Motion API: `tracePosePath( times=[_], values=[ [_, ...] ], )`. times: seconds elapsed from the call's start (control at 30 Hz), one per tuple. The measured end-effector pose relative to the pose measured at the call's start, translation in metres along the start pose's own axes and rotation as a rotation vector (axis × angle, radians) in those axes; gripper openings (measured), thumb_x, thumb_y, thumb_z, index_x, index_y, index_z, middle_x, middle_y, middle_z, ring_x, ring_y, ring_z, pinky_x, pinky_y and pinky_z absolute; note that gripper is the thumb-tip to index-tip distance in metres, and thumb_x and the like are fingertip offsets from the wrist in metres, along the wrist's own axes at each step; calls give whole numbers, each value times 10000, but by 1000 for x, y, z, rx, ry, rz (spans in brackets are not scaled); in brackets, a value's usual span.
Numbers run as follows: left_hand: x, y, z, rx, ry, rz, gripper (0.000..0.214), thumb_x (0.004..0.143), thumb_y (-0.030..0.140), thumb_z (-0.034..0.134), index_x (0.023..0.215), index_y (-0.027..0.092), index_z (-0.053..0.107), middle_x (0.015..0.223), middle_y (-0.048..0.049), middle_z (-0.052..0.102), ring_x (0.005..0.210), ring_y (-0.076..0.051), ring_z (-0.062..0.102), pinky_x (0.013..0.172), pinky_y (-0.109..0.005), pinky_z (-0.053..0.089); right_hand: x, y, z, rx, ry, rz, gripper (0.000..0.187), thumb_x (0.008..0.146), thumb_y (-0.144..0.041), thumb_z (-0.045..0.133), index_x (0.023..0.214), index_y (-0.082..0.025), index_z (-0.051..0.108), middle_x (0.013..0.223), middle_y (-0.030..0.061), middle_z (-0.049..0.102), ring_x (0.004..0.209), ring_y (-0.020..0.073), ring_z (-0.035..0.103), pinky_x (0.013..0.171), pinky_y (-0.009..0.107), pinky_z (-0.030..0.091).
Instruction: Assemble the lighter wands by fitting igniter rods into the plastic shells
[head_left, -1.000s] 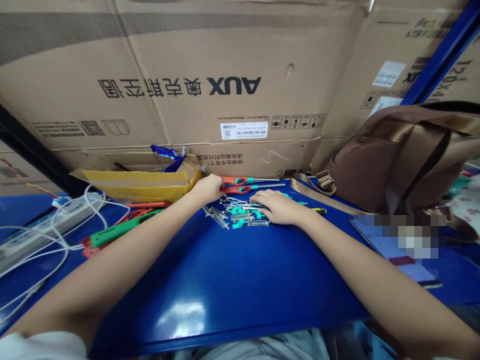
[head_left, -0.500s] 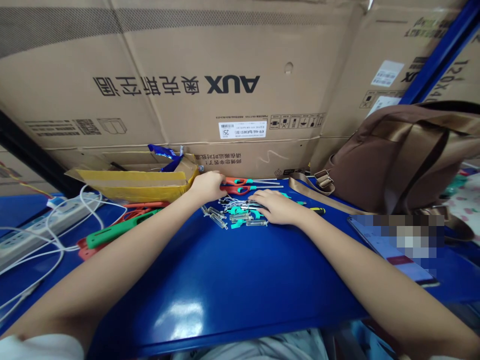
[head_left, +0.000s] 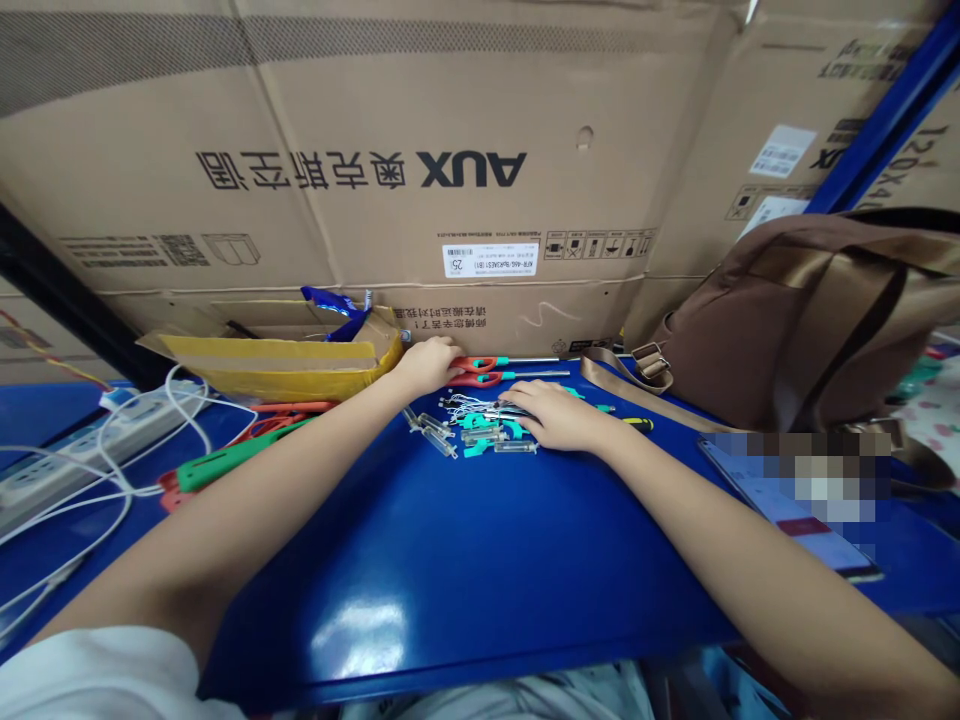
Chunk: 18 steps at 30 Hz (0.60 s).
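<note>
Two red stick lighters (head_left: pixel 477 379) with teal triggers and thin metal tubes lie side by side at the back of the table. My left hand (head_left: pixel 431 366) is closed around the handle end of the lighters, its fingertips partly hidden. To the right, my right hand (head_left: pixel 553 414) rests palm down with fingers stretched over a pile of small parts. White wires (head_left: pixel 469 405), teal plastic pieces (head_left: pixel 474 424) and clear fuel tubes (head_left: pixel 515 447) lie in that pile. Several more clear tubes (head_left: pixel 437 435) are to its left.
A yellow-taped open carton (head_left: pixel 274 365) stands back left. Near it are green and red lighter casings (head_left: pixel 232 460), white cables and a power strip (head_left: pixel 90 440). On the right are a brown backpack (head_left: pixel 750 310), a phone (head_left: pixel 780 510) and a yellow screwdriver handle (head_left: pixel 639 424).
The view has shifted slightly, so everything appears a little further right. Both hands keep their places at the lighters and the pile.
</note>
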<state>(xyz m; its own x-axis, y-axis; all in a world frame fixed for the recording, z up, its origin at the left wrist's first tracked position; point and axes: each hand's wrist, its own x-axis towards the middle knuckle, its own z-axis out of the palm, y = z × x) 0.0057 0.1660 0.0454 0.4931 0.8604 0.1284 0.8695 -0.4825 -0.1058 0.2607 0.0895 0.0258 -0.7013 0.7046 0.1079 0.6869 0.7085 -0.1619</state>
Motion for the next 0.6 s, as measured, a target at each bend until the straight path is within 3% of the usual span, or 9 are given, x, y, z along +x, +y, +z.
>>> tracePosePath(
  times=[0.47,0.6],
  values=[
    [-16,4,12,-72,79,-4,359,991,359,624,1293,165,602,1295,-112,626,1112,-249,647,939,-472,570,0,-1,-1,7,-6,1,404,991,-176,503,1390,-164,561,1405,156,592,1288,305,541,1082,507,432],
    [-18,2,15,-86,136,-4,428,1008,384,548,1379,175,582,1284,-134,624,1162,-271,629,1010,-421,515,0,-1,-1,2,0,-6,402,993,-184,502,1390,-176,565,1400,150,596,1285,299,543,1083,501,432]
  ],
)
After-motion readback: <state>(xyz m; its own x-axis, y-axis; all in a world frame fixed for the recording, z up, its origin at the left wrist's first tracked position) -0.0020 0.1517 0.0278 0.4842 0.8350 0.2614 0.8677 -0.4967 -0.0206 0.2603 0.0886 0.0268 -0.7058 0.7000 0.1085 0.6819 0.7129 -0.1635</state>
